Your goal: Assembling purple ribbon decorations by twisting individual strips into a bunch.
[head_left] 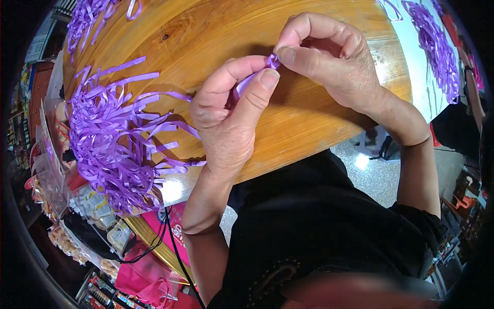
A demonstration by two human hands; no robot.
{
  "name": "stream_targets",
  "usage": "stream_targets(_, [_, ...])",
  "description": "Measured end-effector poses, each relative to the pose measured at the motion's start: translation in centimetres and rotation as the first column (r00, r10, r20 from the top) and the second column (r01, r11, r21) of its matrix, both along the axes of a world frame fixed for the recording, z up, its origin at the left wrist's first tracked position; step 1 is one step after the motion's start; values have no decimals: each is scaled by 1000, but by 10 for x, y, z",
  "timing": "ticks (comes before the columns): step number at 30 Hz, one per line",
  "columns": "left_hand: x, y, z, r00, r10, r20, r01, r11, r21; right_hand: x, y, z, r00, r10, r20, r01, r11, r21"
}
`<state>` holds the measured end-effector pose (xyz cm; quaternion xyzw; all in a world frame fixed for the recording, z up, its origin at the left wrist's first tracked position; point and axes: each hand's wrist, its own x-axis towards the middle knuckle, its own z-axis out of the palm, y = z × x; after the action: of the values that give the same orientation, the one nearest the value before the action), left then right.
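Note:
Between my two hands, above the wooden table (303,116), is a small purple ribbon (273,62) that looks folded or knotted. My left hand (231,98) pinches it between thumb and forefinger, and a strip of the ribbon shows inside that palm. From the other side, my right hand (329,62) closes thumb and forefinger on the ribbon's upper end. The two sets of fingertips are almost touching. To the left of my left hand lies a big loose heap of purple ribbon strips (110,139), some ends reaching toward my wrist.
More purple ribbons (87,20) lie at the table's far left. Another purple bunch (437,51) rests on a white sheet (422,82) at the right. Below the left table edge are a pink bag (141,278), black cables (167,232) and packaged goods.

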<state>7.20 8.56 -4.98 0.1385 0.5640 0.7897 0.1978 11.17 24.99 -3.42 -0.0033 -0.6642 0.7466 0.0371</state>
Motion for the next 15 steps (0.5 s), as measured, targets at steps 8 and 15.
stream_targets(8, [-3,-2,-3,998,20,67,-23,998,53,3,10,20,977,28,211,-2,992,-123])
stream_targets(15, [-4,-2,-5,996,71,59,-76,993,88,0,10,34,992,33,122,-23,997,-78])
